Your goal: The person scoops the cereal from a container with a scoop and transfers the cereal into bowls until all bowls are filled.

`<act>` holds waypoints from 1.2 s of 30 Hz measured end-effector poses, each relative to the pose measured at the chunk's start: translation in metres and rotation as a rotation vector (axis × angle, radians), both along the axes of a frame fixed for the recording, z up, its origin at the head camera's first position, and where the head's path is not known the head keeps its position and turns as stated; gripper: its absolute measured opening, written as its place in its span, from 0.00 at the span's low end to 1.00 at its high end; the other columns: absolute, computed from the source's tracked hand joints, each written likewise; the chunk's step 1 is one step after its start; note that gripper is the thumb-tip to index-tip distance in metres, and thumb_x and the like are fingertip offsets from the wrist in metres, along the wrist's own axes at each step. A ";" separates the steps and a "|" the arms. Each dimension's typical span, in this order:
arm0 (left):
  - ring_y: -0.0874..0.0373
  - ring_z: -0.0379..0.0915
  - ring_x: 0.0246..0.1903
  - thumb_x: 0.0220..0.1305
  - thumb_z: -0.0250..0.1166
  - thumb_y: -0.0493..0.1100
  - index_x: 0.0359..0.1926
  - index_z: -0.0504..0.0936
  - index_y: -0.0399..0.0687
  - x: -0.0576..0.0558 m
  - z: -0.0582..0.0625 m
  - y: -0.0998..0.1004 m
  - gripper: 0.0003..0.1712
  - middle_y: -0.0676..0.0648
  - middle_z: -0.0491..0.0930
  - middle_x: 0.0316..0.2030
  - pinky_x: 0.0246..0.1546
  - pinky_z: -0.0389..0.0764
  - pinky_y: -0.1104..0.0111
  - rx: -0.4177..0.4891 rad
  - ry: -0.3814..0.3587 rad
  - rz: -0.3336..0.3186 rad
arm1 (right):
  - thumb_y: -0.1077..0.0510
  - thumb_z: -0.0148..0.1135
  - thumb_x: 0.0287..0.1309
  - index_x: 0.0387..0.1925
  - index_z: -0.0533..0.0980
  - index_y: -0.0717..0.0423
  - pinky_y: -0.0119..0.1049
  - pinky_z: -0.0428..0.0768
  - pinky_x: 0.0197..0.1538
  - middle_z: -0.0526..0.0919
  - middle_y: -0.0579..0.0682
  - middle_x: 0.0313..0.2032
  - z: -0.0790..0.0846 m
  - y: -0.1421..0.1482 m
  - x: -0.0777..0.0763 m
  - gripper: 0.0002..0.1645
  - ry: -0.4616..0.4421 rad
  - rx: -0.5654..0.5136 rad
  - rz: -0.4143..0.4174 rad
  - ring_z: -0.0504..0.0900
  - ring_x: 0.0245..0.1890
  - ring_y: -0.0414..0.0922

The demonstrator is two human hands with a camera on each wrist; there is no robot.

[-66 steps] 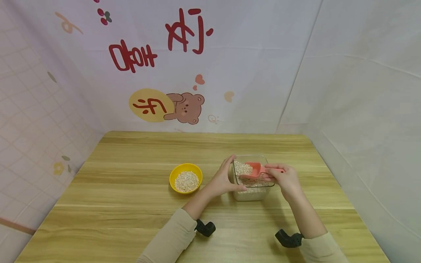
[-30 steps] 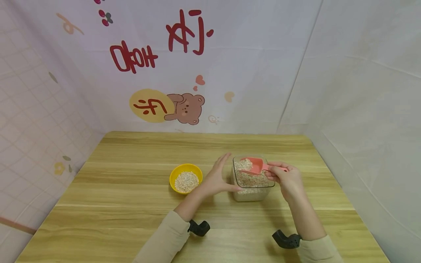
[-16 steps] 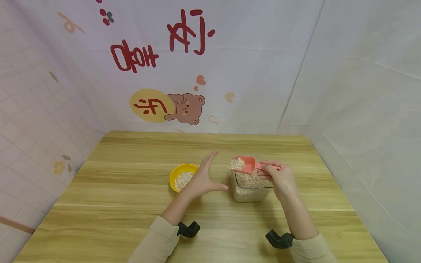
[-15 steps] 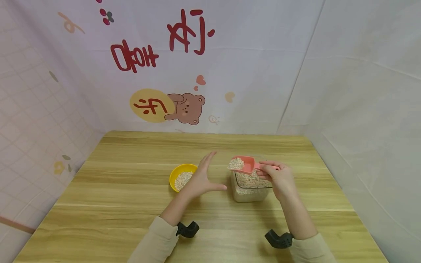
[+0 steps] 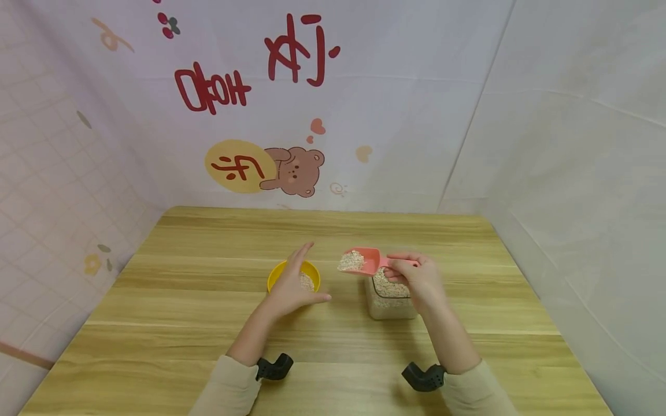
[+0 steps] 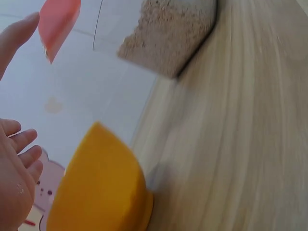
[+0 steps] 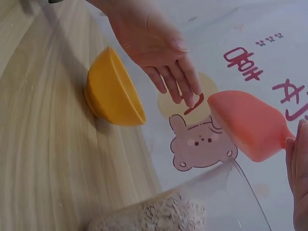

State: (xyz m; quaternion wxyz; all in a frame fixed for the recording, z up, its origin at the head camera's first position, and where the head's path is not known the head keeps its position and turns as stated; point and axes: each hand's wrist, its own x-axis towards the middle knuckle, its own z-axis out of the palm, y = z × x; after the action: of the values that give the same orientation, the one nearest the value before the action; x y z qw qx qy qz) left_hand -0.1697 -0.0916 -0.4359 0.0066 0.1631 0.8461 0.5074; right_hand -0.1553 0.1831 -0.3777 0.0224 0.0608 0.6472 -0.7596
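My right hand (image 5: 420, 283) pinches the handle of a pink scoop (image 5: 370, 261), which carries a heap of oats (image 5: 352, 261) in the air between the bowl and the container. Below it and to the right stands a clear square container (image 5: 391, 311) with oats inside, partly covered by the right hand in the head view. My left hand (image 5: 288, 292), thumb and fingers spread wide, hovers over the yellow bowl (image 5: 315, 271) and hides part of it. Oats lie in that bowl. In the right wrist view the left hand (image 7: 161, 53) hangs above the bowl's rim, holding nothing.
Everything stands on a wood-grain table (image 5: 182, 300). A white printed cloth (image 5: 406, 104) hangs behind it, with more cloth at both sides. Each wrist wears a black camera mount (image 5: 274, 367).
The left hand has let go of the container and moved left over the bowl. The right hand has lifted the loaded scoop out of the container and carried it left.
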 end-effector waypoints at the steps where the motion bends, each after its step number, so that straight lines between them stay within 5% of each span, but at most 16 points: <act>1: 0.47 0.44 0.70 0.35 0.80 0.61 0.74 0.48 0.69 0.001 -0.001 -0.003 0.68 0.49 0.46 0.73 0.62 0.56 0.42 0.004 -0.008 0.006 | 0.71 0.57 0.60 0.51 0.71 0.80 0.32 0.82 0.31 0.83 0.52 0.24 0.000 -0.002 0.000 0.19 -0.001 -0.001 0.004 0.83 0.21 0.41; 16: 0.43 0.44 0.69 0.38 0.80 0.57 0.74 0.48 0.70 0.004 -0.013 -0.048 0.65 0.47 0.45 0.73 0.59 0.55 0.36 -0.015 -0.042 0.064 | 0.70 0.60 0.57 0.47 0.76 0.76 0.36 0.83 0.33 0.84 0.58 0.27 -0.003 -0.034 -0.011 0.16 0.024 0.093 0.057 0.84 0.23 0.43; 23: 0.40 0.40 0.70 0.40 0.80 0.55 0.75 0.47 0.57 0.002 -0.020 -0.061 0.67 0.41 0.42 0.73 0.60 0.52 0.36 -0.049 -0.043 0.042 | 0.69 0.60 0.58 0.47 0.77 0.74 0.35 0.83 0.32 0.84 0.58 0.27 -0.006 -0.048 -0.016 0.15 0.001 0.116 0.101 0.83 0.24 0.44; 36: 0.40 0.44 0.69 0.36 0.81 0.54 0.75 0.48 0.48 -0.004 -0.034 -0.071 0.69 0.40 0.47 0.72 0.63 0.51 0.39 -0.064 -0.083 0.005 | 0.67 0.62 0.57 0.44 0.78 0.71 0.39 0.83 0.33 0.84 0.60 0.27 -0.011 -0.068 -0.027 0.13 -0.018 0.182 0.159 0.84 0.24 0.45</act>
State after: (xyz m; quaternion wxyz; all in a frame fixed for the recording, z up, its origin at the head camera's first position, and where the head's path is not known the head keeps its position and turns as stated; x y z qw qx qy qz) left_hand -0.1735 -0.1630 -0.4703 0.0458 0.1396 0.8613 0.4864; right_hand -0.1824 0.1152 -0.3891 0.0829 0.0181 0.7162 -0.6928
